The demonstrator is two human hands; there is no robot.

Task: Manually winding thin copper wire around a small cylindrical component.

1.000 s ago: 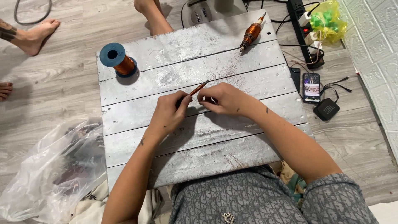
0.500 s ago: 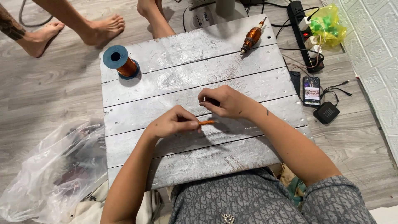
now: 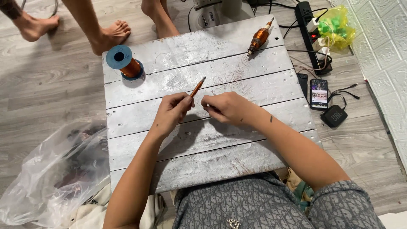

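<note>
My left hand grips a thin rod wound with copper wire, its tip pointing up and to the right over the grey plank table. My right hand lies beside it with the fingers pinched together, apparently on fine wire that is too thin to make out. A blue spool of copper wire stands at the table's far left. A copper-wound armature on a shaft lies at the far right.
Other people's bare feet stand on the wooden floor beyond the table. A clear plastic bag lies at the left. A power strip, a phone and a small black speaker sit at the right.
My left hand has turned the rod from lying sideways to pointing up and right. Someone's feet have stepped in closer behind the table.
</note>
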